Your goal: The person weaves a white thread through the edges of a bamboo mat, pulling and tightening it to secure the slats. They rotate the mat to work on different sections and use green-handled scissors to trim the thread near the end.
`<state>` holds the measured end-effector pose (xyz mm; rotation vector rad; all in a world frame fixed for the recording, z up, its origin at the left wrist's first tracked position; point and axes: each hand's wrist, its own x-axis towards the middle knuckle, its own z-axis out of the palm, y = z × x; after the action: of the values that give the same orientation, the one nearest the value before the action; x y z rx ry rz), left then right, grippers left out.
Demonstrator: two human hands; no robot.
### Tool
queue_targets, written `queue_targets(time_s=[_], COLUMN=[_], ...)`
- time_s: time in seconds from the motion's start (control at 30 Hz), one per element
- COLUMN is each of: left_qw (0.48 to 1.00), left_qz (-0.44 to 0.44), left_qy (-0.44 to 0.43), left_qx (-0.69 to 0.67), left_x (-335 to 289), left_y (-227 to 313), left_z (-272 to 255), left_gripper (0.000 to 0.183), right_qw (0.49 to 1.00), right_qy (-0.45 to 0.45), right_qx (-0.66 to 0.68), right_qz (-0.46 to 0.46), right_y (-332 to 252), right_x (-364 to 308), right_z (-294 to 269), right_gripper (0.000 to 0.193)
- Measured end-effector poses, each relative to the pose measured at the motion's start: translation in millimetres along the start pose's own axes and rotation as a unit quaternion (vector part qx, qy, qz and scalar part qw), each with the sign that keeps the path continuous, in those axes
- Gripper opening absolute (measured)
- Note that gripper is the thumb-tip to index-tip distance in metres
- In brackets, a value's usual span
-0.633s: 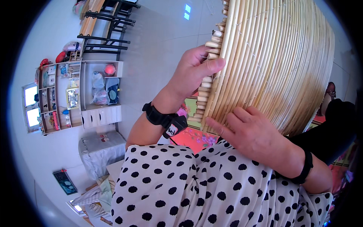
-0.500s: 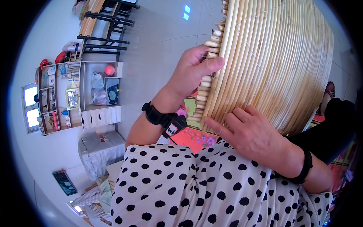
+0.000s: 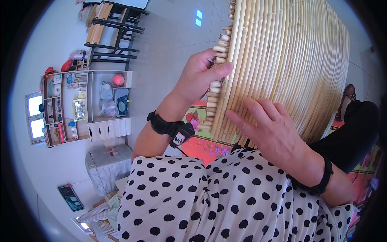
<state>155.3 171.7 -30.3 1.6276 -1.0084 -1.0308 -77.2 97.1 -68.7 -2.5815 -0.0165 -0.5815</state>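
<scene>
As left hand grips, stalks run forward.

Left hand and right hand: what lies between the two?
In the head view, part of the pale stalk mat lies between the left hand and the right hand.

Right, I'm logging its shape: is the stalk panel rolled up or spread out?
Spread out: the stalk panel shows stalks side by side across one broad face, the left hand gripping its edge.
</scene>
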Motion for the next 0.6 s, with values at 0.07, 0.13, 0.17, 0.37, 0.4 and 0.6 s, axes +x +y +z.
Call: queue_targets(time_s=[0.07, 0.13, 0.17, 0.37, 0.4, 0.6], left_qw=[1.0, 1.0, 1.0, 0.999, 0.999, 0.999], left_qz=[0.002, -0.001, -0.003, 0.005, 0.003, -0.013], left_qy=[0.003, 0.008, 0.01, 0.01, 0.011, 0.012], left_qx=[-0.003, -0.008, -0.014, -0.034, -0.033, -0.04], left_x=[0.4, -1.3, -1.9, -2.4, -2.6, -2.3], left_y=[-1.2, 0.7, 1.0, 2.3, 2.2, -3.5], left_z=[0.1, 0.8, 1.3, 4.1, 3.9, -0.8], left_gripper=[0.03, 0.03, 0.03, 0.033, 0.033, 0.033], right_qw=[1.0, 0.999, 0.998, 0.998, 0.999, 0.999], right_qy=[-0.005, -0.033, -0.046, -0.055, -0.04, -0.004], right_qx=[-0.006, 0.019, 0.031, 0.016, 0.004, -0.035], right_qz=[-0.004, 0.007, 0.013, 0.032, 0.022, -0.026], right_y=[0.4, -0.8, -1.6, -2.6, -2.5, -2.0], right_x=[-1.4, -1.5, -1.2, 8.5, 9.7, 10.5], right_z=[0.7, -0.7, -1.8, -3.9, -2.4, 8.8], right_gripper=[0.047, 0.057, 0.062, 0.064, 0.06, 0.049])
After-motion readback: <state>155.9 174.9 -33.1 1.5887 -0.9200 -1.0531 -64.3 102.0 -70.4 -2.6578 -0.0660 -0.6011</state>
